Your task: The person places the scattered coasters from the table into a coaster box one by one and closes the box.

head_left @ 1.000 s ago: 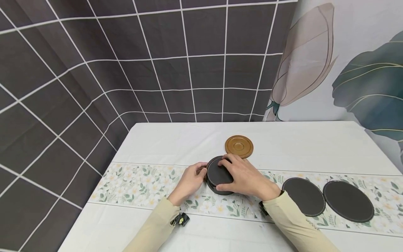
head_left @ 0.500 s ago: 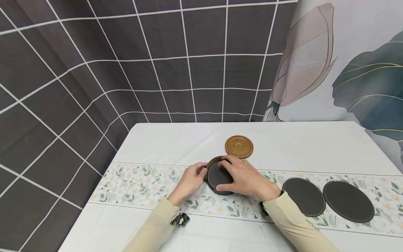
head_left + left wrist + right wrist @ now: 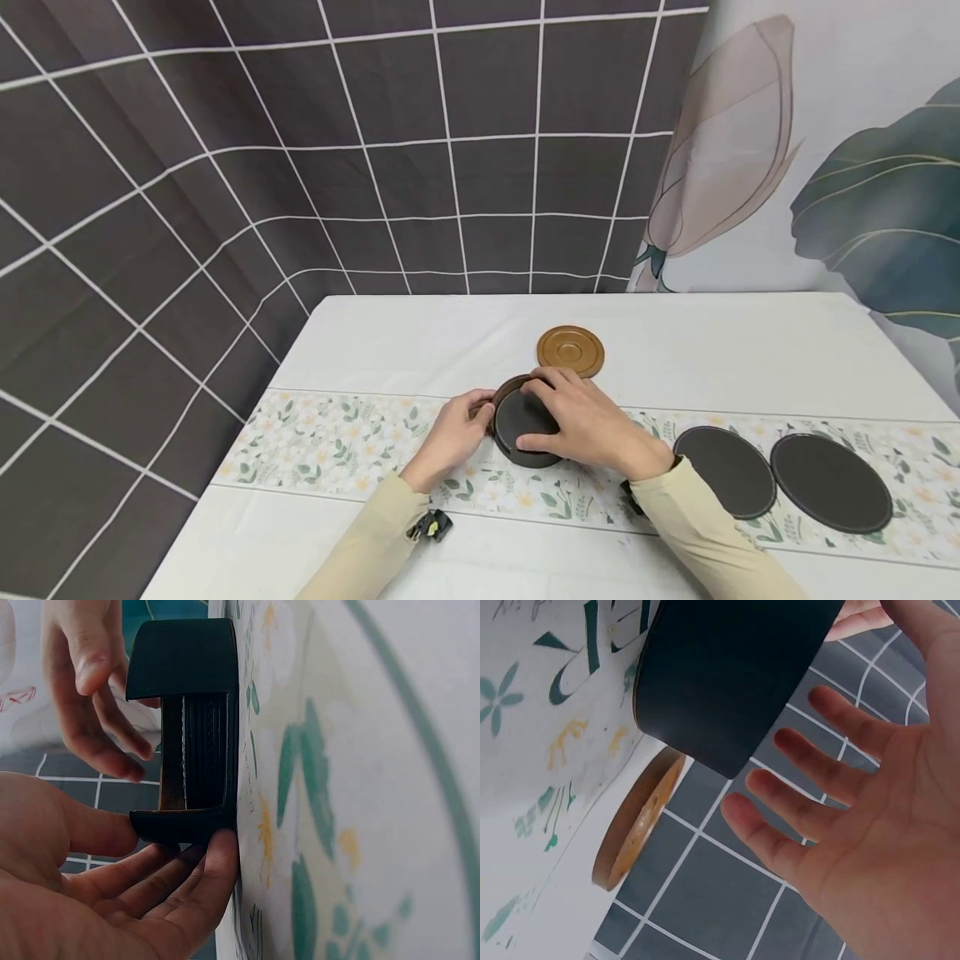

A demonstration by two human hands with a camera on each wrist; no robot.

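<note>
A round black coaster holder [image 3: 534,461] with a brown inner wall stands mid-table. A black round coaster [image 3: 517,421] lies inside it, below the rim. Through the slot in its wall, the left wrist view shows stacked dark edges [image 3: 204,754]. My left hand [image 3: 452,429] grips the holder's left wall, thumb at the rim and fingers low outside. Over the holder's right side is my right hand [image 3: 583,423], fingers spread and slightly bent. In the right wrist view those fingers [image 3: 780,832] hold nothing and appear apart from the holder; whether the thumb touches is unclear.
Behind the holder lies a brown round disc [image 3: 570,351] with a ringed centre. Two black round coasters [image 3: 725,472] [image 3: 831,482] lie side by side at right on the floral strip [image 3: 322,442] of the white table. Dark tiled cloth [image 3: 487,175] hangs behind and at left.
The black coaster under my right hand has dropped from rim level down into the holder, uncovering the brown inner wall. Both hands have stayed nearly in place.
</note>
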